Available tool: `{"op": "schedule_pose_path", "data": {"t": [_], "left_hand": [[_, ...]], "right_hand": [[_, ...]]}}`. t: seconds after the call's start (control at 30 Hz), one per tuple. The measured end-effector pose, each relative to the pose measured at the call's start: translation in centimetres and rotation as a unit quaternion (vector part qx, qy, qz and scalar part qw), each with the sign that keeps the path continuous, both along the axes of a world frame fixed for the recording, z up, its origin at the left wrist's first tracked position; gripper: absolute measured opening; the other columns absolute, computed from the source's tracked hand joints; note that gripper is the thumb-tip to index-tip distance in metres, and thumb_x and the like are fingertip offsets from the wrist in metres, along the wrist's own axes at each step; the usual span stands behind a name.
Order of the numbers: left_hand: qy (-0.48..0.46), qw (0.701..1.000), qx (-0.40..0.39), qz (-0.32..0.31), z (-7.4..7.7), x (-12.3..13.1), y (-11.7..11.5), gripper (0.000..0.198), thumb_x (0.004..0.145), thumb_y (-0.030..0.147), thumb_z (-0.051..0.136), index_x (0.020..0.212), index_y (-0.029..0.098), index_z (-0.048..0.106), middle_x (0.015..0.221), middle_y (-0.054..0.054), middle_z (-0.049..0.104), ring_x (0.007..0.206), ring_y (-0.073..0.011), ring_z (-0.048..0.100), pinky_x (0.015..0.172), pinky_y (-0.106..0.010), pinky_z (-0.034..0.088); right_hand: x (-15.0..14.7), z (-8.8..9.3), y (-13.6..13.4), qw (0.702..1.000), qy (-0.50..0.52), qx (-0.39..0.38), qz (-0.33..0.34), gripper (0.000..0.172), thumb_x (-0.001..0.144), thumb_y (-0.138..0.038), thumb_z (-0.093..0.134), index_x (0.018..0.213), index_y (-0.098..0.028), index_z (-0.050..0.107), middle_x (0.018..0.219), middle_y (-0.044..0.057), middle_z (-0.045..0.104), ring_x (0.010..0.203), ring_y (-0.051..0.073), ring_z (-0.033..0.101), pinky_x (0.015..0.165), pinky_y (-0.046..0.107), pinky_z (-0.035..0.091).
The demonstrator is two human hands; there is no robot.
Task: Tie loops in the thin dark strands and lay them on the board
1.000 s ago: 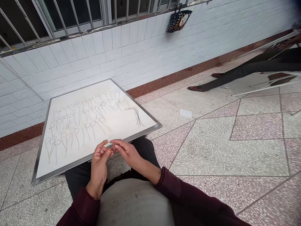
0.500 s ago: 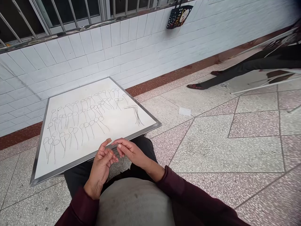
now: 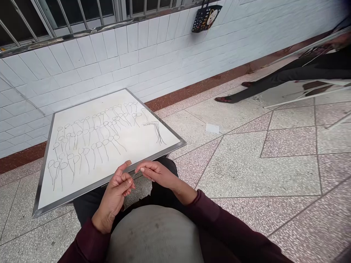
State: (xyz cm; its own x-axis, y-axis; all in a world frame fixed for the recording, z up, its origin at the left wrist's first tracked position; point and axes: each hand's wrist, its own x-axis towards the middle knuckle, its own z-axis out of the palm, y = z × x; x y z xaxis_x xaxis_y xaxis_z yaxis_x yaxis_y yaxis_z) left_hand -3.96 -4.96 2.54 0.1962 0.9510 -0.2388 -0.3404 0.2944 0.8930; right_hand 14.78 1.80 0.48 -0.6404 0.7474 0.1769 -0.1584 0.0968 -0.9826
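My left hand [image 3: 117,190] is closed in a pinch on a thin wire [image 3: 134,175] in front of the board's near edge. A tan bandage wraps the tip of its raised index finger. My right hand [image 3: 160,176] pinches the same wire from the right, its fingertips a short gap from the left ones. On the white board [image 3: 137,142] lie rows of thin wires, each with a round loop and a long tail. A small bundle of bent wires [image 3: 157,130] rests near the board's right corner.
A white tiled wall [image 3: 109,73] with a barred window stands behind the board. A dark patterned bag [image 3: 204,19] hangs there. To the right, another person's leg [image 3: 255,91] stretches over the floor, near a white paper piece [image 3: 212,128].
My right fingertips have drawn slightly apart from my left hand, so a short stretch of wire shows between them. The whole view has shifted a little.
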Motion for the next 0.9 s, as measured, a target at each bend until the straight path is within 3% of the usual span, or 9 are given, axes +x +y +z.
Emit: {"op": "schedule_pose_path", "data": {"t": [0.3,0.47,0.9], "left_hand": [[-0.010,0.999,-0.005,-0.037,0.7,-0.8,0.0,0.062,0.081,0.024,0.069,0.138,0.022,0.045,0.066,0.003,0.054,0.051,-0.0060,0.034,0.049,-0.022,0.021],[0.023,0.999,-0.011,-0.029,0.8,-0.1,0.2,0.060,0.082,0.028,0.068,0.138,0.023,0.047,0.069,0.002,0.054,0.060,-0.0087,0.044,0.057,-0.022,0.031],[0.061,0.995,0.017,-0.074,0.6,0.9,-0.5,0.059,0.084,0.030,0.064,0.139,0.022,0.045,0.066,0.003,0.052,0.065,-0.0128,0.050,0.067,-0.028,0.035]], "right_hand": [[0.5,0.5,-0.3,0.997,-0.054,0.046,-0.028,0.033,0.094,-0.042,0.052,0.095,-0.013,0.068,0.054,-0.007,0.039,0.045,0.005,0.032,0.044,0.019,0.027],[0.4,0.5,-0.4,0.997,-0.051,0.041,-0.039,0.031,0.095,-0.040,0.050,0.102,-0.015,0.067,0.052,-0.008,0.039,0.042,0.006,0.034,0.043,0.018,0.028],[1.0,0.7,-0.7,0.991,-0.079,0.101,0.044,0.025,0.090,-0.036,0.058,0.091,-0.014,0.071,0.059,-0.004,0.044,0.052,0.007,0.030,0.051,0.021,0.026]]}}
